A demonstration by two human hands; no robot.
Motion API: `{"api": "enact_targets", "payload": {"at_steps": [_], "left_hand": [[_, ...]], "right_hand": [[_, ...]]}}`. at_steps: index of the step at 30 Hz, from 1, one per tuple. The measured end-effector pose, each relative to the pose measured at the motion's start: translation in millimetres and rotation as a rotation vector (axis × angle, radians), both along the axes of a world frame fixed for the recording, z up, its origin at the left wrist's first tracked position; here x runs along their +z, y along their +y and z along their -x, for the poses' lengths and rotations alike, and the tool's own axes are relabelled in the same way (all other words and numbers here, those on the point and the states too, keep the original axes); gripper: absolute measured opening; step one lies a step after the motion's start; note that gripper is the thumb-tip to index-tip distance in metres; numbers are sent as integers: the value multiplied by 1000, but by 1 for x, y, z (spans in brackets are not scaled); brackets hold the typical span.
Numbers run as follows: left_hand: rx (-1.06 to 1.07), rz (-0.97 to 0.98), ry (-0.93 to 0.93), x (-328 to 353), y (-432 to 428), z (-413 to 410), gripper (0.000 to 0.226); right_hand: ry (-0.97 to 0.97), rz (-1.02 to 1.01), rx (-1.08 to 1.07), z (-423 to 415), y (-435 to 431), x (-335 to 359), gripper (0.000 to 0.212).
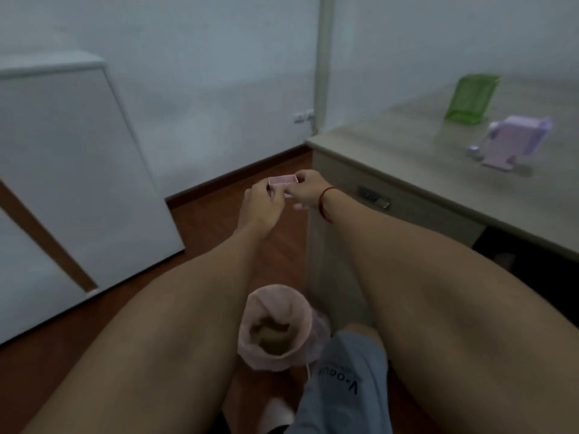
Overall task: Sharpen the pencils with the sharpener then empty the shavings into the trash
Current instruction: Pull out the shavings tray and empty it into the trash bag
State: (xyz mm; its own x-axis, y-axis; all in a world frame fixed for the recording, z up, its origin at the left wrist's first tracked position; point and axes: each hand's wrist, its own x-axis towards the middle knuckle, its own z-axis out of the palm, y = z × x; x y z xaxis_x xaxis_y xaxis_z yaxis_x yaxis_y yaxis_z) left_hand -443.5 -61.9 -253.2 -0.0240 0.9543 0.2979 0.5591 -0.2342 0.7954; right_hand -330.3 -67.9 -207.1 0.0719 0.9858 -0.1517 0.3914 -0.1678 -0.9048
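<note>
Far left: white cabinet [72,170], flat smooth panels, standing on a reddish wood floor [219,211]. Left hand [261,203] raised at centre, fingers curled, pinching the near-left end of a small pink shavings drawer [283,180]. Drawer is a shallow rectangular tray of thin plastic, open side facing up and toward the camera, long axis running left-right and roughly level; contents too blurred to tell. Right hand [308,191] grips the drawer's right end with thumb and fingers closed on it; red cord bracelet [326,203] at the wrist. Below, between the forearms, a trash bin [275,330] lined with a crinkled pink bag, mouth open upward. Right: grey bench [423,170], matte top. On it a lilac plastic sharpener [513,139], boxy, crank toward the left, and behind it a translucent green stand [470,98], tilted.
</note>
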Motion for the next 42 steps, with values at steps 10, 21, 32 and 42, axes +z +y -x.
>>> {"api": "enact_targets", "payload": {"at_steps": [10,21,32,42], "left_hand": [[161,369,-15,-147,2,37,28],[224,763,4,-233,14,52,46],[365,1013,-97,-253,37,43,68],[387,1005,-120,-244,42,44,64]], "right_hand": [[12,338,55,45,27,-166,36],[65,665,43,50,28,-245,19],[39,750,-147,48,43,-275,59],[62,783,-113,55,47,-263,66]]}}
